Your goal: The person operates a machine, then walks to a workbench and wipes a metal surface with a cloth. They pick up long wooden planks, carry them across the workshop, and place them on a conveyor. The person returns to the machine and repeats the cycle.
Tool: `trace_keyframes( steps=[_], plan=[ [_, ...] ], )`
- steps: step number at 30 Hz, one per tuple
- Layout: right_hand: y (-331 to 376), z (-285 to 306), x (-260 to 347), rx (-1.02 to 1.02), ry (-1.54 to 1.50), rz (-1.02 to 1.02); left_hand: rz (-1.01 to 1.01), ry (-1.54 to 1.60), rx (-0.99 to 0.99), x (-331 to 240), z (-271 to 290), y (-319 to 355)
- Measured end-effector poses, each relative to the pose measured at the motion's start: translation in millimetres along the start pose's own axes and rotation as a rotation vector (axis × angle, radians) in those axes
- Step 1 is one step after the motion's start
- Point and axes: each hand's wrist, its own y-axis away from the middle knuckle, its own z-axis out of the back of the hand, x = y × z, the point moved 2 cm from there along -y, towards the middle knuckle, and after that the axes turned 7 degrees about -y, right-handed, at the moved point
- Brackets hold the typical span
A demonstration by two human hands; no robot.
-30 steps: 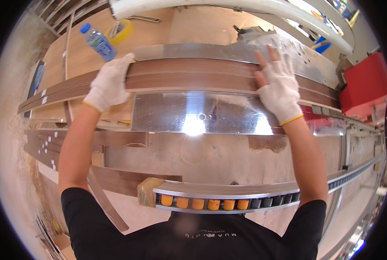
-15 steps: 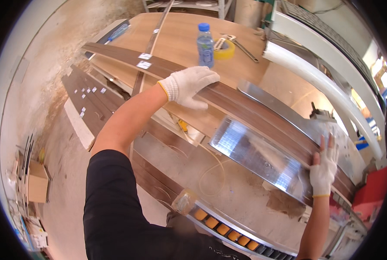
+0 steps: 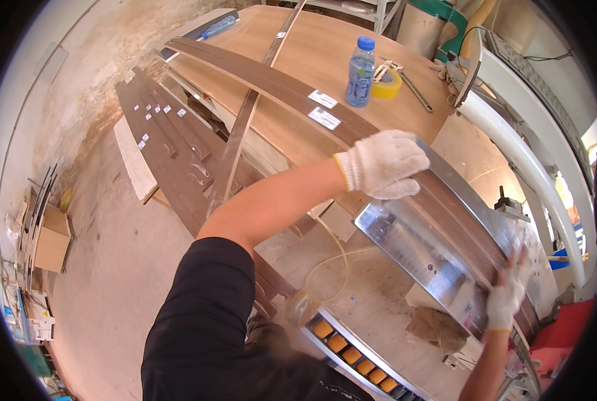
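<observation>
A long dark-brown grooved plank (image 3: 231, 63) with two white labels lies slantwise from the upper left to the lower right. My left hand (image 3: 387, 166), in a white knit glove, is curled over the plank near its middle, fingers together and thumb at the near edge. Further along, my gloved right hand (image 3: 506, 297) rests at the plank's right part, its fingers stretched out and smeared by motion. Beside the plank's near edge is a shiny metal plate (image 3: 422, 257); along the far edge runs a grey metal guide (image 3: 469, 204).
A wooden table (image 3: 272, 30) holds a blue-capped water bottle (image 3: 361, 73), yellow tape (image 3: 387, 85) and a wrench (image 3: 415, 90). A narrow brown strip (image 3: 242, 127) passes beneath the plank. More brown boards (image 3: 151, 144) lie at left. White machine arm (image 3: 519, 157) and roller track (image 3: 352, 357) flank me.
The plank has slid toward the lower right, its labels now nearer the bottle. My left hand has moved right along with it. My right hand stays at the plank's right part.
</observation>
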Motion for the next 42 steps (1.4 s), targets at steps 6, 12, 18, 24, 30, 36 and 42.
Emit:
trace_keyframes(
  steps=[6,12,18,24,30,36,42],
  plan=[
    [-46.8,-48.4,149.4,0.044,0.161,0.288,0.083,0.139,0.11,-47.5,-50.1,-45.3],
    [-30.6,-26.9,84.6,0.006,0.111,0.222,0.173,0.035,0.227,-34.6,-30.7,-41.2],
    [-9.7,-7.6,11.1,-0.037,0.074,0.218,0.369,-0.264,0.259,37.7,43.8,13.3],
    [12.9,12.8,-72.1,-0.02,0.197,0.24,0.291,-0.091,0.185,12.9,-6.6,2.0],
    [-2.1,2.2,9.7,0.018,0.187,0.167,0.24,0.017,0.103,-39.8,-41.3,-41.1],
    [-36.7,-33.3,128.7,0.033,0.066,0.4,0.248,0.11,0.112,-84.6,-86.4,-71.6],
    [-22.6,-4.1,65.8,0.092,0.016,0.477,0.199,-0.003,0.527,-81.6,-63.2,-82.4]
  ],
)
